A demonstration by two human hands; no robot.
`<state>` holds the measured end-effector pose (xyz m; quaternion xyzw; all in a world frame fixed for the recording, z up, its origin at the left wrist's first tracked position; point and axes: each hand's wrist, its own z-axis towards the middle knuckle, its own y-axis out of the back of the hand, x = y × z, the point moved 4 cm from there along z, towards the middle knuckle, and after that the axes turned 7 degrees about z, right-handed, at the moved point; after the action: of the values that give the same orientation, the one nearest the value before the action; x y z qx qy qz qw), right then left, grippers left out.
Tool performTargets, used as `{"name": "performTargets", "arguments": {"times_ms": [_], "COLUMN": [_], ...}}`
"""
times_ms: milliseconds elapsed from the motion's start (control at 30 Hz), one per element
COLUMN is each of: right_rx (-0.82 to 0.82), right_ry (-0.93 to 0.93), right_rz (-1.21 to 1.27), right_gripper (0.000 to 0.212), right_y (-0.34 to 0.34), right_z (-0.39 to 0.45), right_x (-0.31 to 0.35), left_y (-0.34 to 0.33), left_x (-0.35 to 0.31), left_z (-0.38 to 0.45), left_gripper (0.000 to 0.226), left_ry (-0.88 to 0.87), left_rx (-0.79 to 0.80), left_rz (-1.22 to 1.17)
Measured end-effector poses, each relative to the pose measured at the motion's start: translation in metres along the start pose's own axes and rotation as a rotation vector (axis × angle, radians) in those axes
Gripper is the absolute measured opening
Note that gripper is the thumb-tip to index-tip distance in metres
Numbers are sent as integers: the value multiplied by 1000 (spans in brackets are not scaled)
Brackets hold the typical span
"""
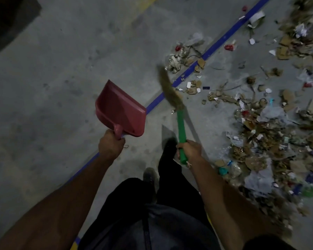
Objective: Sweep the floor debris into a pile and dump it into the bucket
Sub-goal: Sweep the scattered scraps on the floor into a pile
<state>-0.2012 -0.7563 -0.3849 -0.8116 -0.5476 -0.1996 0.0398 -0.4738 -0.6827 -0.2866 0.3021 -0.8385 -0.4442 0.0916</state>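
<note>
Down at the bottom of the view, dark trousers and two shoes stand on the grey concrete floor. Left hand has its grip wrapped round the stub handle of a red plastic dustpan, held clear of the floor with nothing visible in it, probably parked there until a pile exists. Right hand clamps the green plastic handle of the broom, its soft brown bristles blurred, reaching toward the debris. That's torn cardboard, crumpled paper, plastic film, red scraps, strewn loosely to the right across the blue floor line. No bucket visible.
</note>
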Motion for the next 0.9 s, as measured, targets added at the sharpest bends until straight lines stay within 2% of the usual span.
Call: {"name": "performTargets", "arguments": {"times_ms": [67,133,200,233,433,533,667,767,900], "right_rx": [-57,-92,-145,-178,-329,-341,-307,-226,-88], "right_ry": [-24,-52,-67,-66,21,115,194,247,335], "right_rz": [91,162,251,289,531,565,510,345,62], "right_gripper": [12,19,9,11,12,14,37,60,54], "right_y": [23,43,59,68,104,99,71,40,-1], "right_z": [17,26,28,29,28,13,-13,-24,-29], "right_x": [11,26,44,52,79,82,68,62,69], "left_y": [-2,-4,-6,-5,-3,-1,3,6,8], "left_x": [-17,-29,-40,-45,-63,-68,-79,-83,-85], "left_z": [6,14,21,23,31,35,34,38,45], "left_gripper": [35,33,33,34,35,34,37,40,43], "left_ry": [-16,-39,-57,-64,-101,-121,-142,-135,-114], "left_rx": [25,50,55,51,76,88,93,88,69], "left_rz": [7,26,41,47,45,53,67,72,55]}}
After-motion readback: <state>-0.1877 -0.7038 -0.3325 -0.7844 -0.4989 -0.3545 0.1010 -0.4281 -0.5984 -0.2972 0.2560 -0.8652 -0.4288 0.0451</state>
